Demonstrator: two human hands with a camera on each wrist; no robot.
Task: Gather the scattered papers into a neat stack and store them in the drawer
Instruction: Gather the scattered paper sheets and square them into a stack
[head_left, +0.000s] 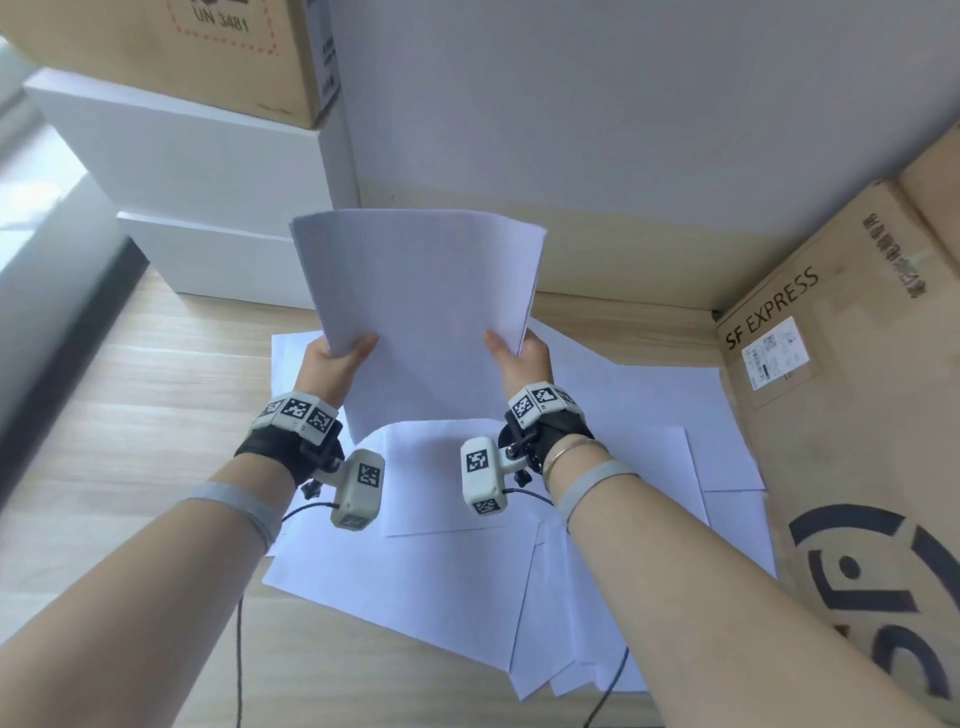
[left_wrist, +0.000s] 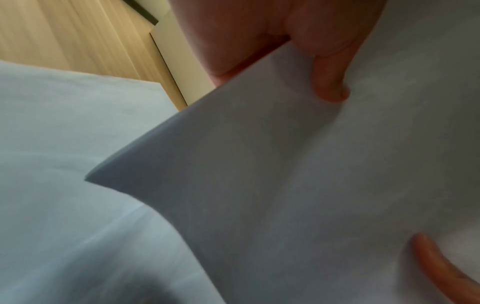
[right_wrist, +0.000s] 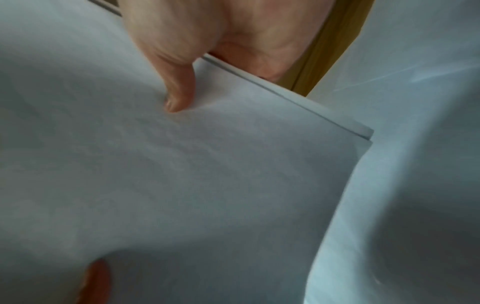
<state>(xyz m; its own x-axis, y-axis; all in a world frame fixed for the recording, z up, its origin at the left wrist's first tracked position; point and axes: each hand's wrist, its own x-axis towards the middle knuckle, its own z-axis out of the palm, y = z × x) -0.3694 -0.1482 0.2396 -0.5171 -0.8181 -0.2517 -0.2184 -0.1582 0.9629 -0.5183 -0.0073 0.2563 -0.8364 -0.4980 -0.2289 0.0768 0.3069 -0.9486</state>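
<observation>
A sheaf of white papers (head_left: 421, 301) is held upright above the wooden desk, its lower edge hanging free of the surface. My left hand (head_left: 340, 358) pinches its left side, thumb on the near face (left_wrist: 330, 90). My right hand (head_left: 514, 353) pinches the right side the same way, thumb (right_wrist: 179, 102) pressed on the top sheet. The right wrist view shows the layered edges of the sheaf (right_wrist: 298, 102) slightly offset. Several loose white sheets (head_left: 519, 519) lie overlapping on the desk beneath my wrists. No drawer is in view.
White boxes (head_left: 208, 171) are stacked at the back left with a cardboard box (head_left: 218, 47) on top. A large SF Express carton (head_left: 841, 405) stands at the right. A pale wall (head_left: 597, 104) rises behind. Bare wooden desk (head_left: 130, 415) lies at the left.
</observation>
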